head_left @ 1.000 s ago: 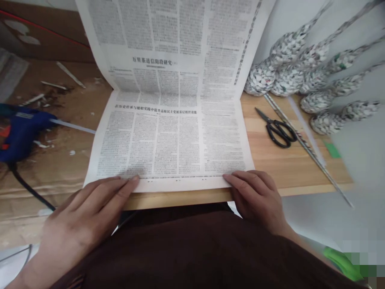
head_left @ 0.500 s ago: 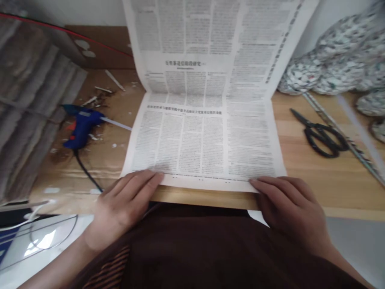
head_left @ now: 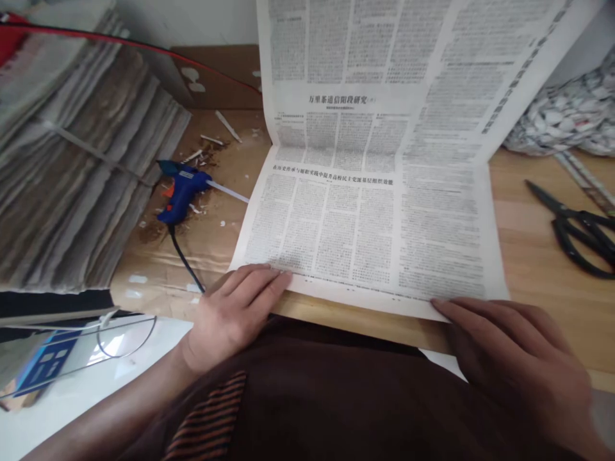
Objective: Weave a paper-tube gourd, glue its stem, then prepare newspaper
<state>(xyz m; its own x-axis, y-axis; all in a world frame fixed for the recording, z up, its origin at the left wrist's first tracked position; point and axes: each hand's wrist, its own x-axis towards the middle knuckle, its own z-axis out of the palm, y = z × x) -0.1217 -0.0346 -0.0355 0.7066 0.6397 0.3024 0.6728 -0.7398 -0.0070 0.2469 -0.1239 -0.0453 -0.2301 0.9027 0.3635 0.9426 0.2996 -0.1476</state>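
A newspaper sheet [head_left: 355, 224] lies on the table with its far part rising up past a crease. At its near left corner is my left hand [head_left: 240, 314], the fingers closed together over the bottom edge. My right hand [head_left: 519, 358] has its fingers together on the near right corner, the thumb hidden beneath. Both hands hold the sheet by its near edge, close to the table's front.
A blue glue gun [head_left: 182, 195] rests on cardboard [head_left: 144, 262] at the left, beside a tall tied paper stack [head_left: 96, 166]. Black scissors [head_left: 581, 230] lie at the right on the wooden table [head_left: 528, 256]. Behind are woven paper pieces [head_left: 567, 121].
The view has turned to the left, so everything appears further right and more of the paper stack shows. Both hands keep their places on the newspaper.
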